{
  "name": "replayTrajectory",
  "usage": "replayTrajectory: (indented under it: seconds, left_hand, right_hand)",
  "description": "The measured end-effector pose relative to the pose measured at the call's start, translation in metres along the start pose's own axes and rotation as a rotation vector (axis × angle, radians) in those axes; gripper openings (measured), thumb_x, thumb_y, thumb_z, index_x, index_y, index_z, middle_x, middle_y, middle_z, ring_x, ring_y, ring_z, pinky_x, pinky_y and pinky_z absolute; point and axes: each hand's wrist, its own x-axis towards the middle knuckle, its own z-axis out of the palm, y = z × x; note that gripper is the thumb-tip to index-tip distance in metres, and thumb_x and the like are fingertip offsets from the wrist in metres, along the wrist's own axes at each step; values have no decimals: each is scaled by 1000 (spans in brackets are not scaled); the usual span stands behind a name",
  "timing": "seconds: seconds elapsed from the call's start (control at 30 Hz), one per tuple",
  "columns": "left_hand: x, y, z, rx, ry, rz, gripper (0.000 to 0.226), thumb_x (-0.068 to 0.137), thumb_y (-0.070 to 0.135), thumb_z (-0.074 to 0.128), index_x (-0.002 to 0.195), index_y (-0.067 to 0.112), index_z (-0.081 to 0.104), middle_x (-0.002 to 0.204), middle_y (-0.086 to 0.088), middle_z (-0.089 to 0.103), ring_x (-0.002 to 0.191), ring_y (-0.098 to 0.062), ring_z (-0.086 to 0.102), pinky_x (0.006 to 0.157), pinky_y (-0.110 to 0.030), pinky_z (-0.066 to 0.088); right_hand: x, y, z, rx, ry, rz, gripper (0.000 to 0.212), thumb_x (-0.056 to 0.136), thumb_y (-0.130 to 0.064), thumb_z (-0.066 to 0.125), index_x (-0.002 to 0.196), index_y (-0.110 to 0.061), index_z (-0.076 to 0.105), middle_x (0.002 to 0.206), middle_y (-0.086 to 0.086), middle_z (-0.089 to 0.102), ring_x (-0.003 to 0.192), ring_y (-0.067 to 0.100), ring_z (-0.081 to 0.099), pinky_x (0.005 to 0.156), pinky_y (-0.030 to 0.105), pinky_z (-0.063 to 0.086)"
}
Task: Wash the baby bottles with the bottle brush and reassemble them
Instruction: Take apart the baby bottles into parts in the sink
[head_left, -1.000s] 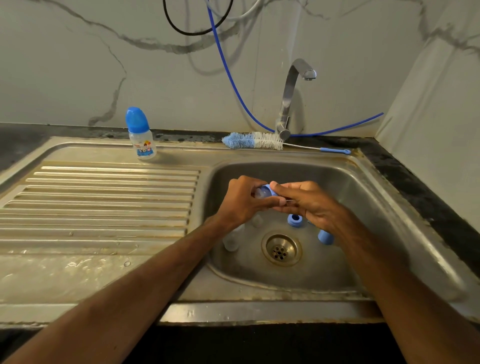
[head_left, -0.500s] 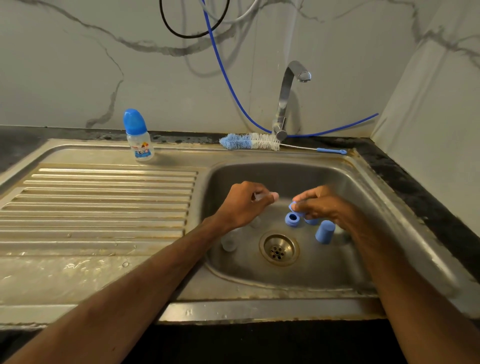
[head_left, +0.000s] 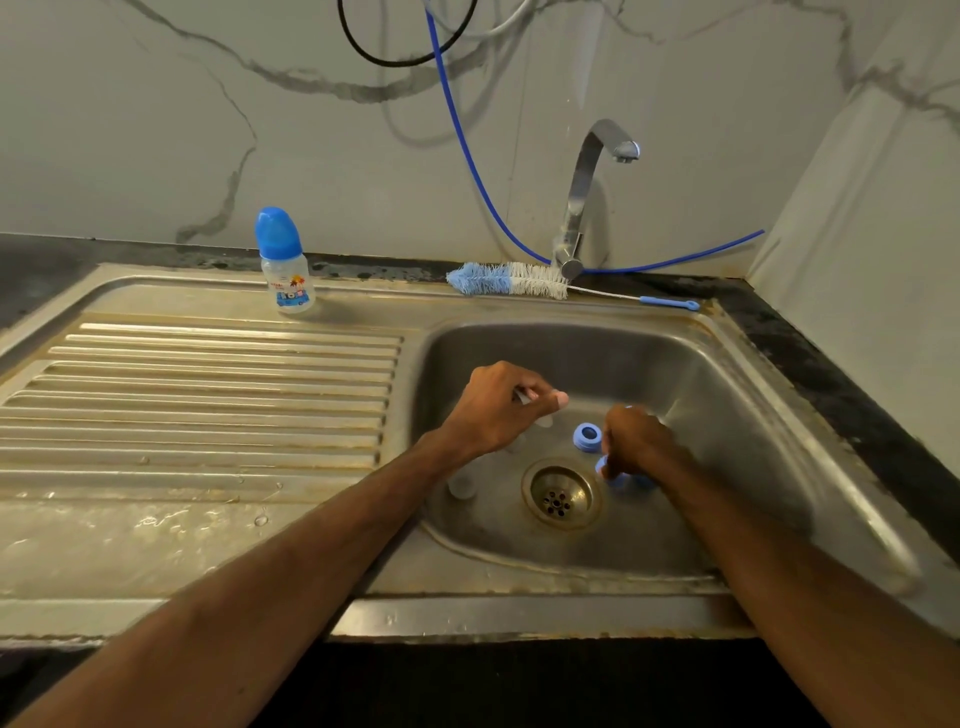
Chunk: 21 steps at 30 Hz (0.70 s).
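Both hands are down in the sink basin (head_left: 737, 415). My left hand (head_left: 498, 410) pinches a small clear teat (head_left: 522, 397) between thumb and fingers above the basin floor. My right hand (head_left: 636, 441) is lower, right of the drain, with its fingers closed on a blue bottle piece (head_left: 615, 477) that touches the floor. A blue screw ring (head_left: 587, 436) lies loose between the hands. A clear bottle body (head_left: 462, 484) stands at the basin's left, partly hidden by my left forearm. The bottle brush (head_left: 511, 279) lies on the back rim.
An assembled baby bottle (head_left: 284, 265) with a blue cap stands at the back of the ribbed drainboard (head_left: 208, 395). The tap (head_left: 587, 192) arches over the basin's back edge. The drain (head_left: 561, 496) sits mid-basin. A blue hose (head_left: 467, 150) hangs on the wall.
The hands were joined on one blue and clear part, then drew apart. My right hand has dropped towards the basin floor with the blue piece; the left keeps the clear teat.
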Motion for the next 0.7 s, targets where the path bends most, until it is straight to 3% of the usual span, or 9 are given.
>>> replayTrajectory:
  seconds: [0.07, 0.23, 0.4, 0.53, 0.7]
  left_hand:
    - [0, 1, 0, -3, -1, -10, 28, 94, 46, 69, 94, 21, 82, 92, 10, 78, 84, 0, 69, 81, -29, 58]
    - [-3, 3, 0, -1, -35, -12, 27, 94, 45, 69, 96, 21, 82, 93, 9, 78, 83, -1, 69, 80, -30, 59]
    - [-3, 5, 0, -14, -36, -9, 26, 95, 42, 70, 96, 19, 82, 92, 9, 78, 82, -1, 69, 75, -19, 54]
    - [-4, 5, 0, -17, -37, -13, 24, 95, 42, 70, 94, 21, 82, 90, 10, 77, 81, 1, 68, 71, -10, 48]
    - [-5, 6, -1, 2, -53, -13, 23, 95, 41, 70, 92, 20, 81, 87, 10, 76, 79, 1, 67, 67, -6, 44]
  right_hand:
    - [0, 1, 4, -20, -1, -8, 50, 67, -38, 90, 100, -17, 59, 100, 1, 47, 101, 26, 62, 75, 30, 45]
    - [-2, 1, 8, 12, -52, 11, 48, 72, -27, 87, 109, -16, 58, 115, 3, 52, 95, 24, 60, 81, 35, 50]
    - [-2, -2, 9, -13, -58, -3, 33, 77, -16, 80, 105, -13, 63, 113, 3, 58, 85, 20, 58, 75, 31, 46]
    - [1, -5, 8, -55, -28, -58, 30, 80, -12, 77, 108, -15, 67, 116, 1, 57, 96, 19, 61, 75, 27, 44]
    - [2, -10, 10, -87, -141, -112, 22, 76, 0, 67, 91, -15, 64, 93, 0, 58, 77, 13, 52, 58, 21, 37]
